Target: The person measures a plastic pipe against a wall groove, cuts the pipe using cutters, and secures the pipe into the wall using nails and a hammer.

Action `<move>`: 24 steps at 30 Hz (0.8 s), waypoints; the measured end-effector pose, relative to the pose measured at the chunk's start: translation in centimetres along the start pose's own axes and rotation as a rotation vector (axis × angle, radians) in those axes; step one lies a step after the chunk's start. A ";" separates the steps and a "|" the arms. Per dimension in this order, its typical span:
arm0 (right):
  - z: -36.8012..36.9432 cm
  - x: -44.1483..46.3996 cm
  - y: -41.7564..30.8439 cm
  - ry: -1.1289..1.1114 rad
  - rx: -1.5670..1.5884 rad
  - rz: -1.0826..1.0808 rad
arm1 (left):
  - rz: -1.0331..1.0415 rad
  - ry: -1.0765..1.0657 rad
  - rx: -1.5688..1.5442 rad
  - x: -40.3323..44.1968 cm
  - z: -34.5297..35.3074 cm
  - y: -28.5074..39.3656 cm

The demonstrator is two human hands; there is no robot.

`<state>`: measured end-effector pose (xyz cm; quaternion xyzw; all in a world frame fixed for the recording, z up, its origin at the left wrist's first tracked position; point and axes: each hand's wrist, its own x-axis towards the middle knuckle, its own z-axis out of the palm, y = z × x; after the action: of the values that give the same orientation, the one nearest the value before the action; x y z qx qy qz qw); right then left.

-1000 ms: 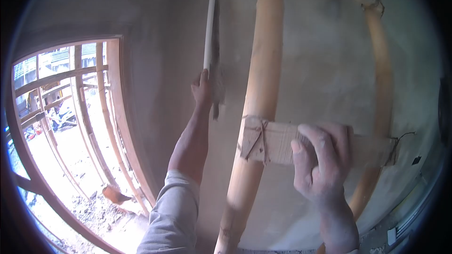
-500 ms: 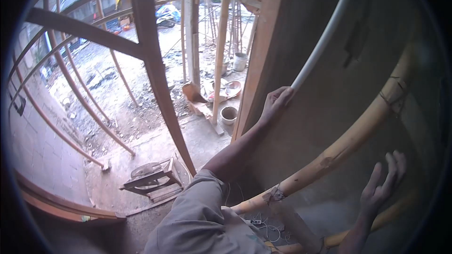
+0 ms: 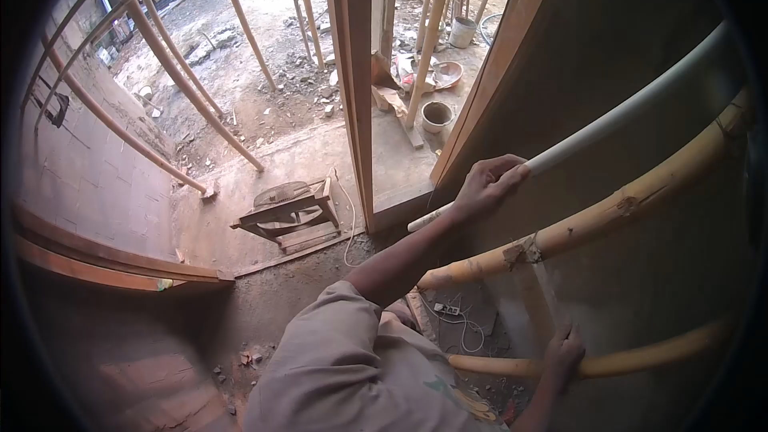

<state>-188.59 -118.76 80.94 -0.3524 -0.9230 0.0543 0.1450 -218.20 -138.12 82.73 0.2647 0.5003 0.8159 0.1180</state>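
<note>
My left hand point(image 3: 488, 190) is closed around a white plastic pipe point(image 3: 632, 114). The pipe slants up to the right along the dark wall, and its lower end shows just past my left forearm. Below it runs a thick bamboo pole point(image 3: 588, 226) with lashings. My right hand point(image 3: 566, 347) is low, its fingers curled, beside a lower bamboo pole point(image 3: 648, 358) and the bottom of a short upright brace point(image 3: 542, 292). What those fingers grip, if anything, cannot be made out.
A wooden door frame point(image 3: 352, 96) stands ahead. A fan in a wooden stand point(image 3: 288, 212) sits by the sill. Outside are buckets point(image 3: 437, 116), bamboo props point(image 3: 244, 24) and rubble. A power strip point(image 3: 446, 310) with a white cord lies on the floor.
The pipe has tilted flatter, and its lower end now shows beyond my left forearm. My right hand has dropped from spread in the air to beside the lower pole. The view has turned.
</note>
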 end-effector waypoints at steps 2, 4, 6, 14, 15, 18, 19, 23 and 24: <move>1.1 0.6 0.3 0.036 0.036 -0.041 | 0.000 0.000 -0.034 -2.2 0.9 -0.4; 1.2 -0.1 0.5 0.103 0.028 -0.066 | 0.000 0.013 -0.070 -5.0 1.2 -1.1; 1.0 -0.1 0.9 0.104 0.059 -0.081 | 0.029 0.027 -0.100 -6.5 0.9 -0.8; 2.0 -0.5 1.6 0.154 -0.016 -0.060 | -0.037 0.138 -0.020 -13.9 -5.2 -1.5; 1.7 -0.9 0.7 0.157 -0.018 -0.006 | -0.050 0.118 -0.003 -14.5 -6.1 -2.1; 4.3 -1.0 3.4 0.206 -0.088 0.039 | -0.086 0.142 0.062 -16.1 -8.5 -4.7; 4.2 -1.3 3.1 0.176 -0.085 0.059 | -0.127 0.167 0.023 -16.8 -9.1 -5.2; 4.6 0.4 8.4 0.277 -0.169 -0.138 | -0.068 0.109 0.196 -19.2 -14.3 -8.1; 4.5 0.6 9.1 0.318 -0.196 -0.168 | -0.048 0.130 0.245 -19.9 -15.8 -9.2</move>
<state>-184.62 -111.56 74.91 -0.2905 -0.9154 -0.1045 0.2582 -211.05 -154.80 62.69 0.2118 0.6087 0.7612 0.0716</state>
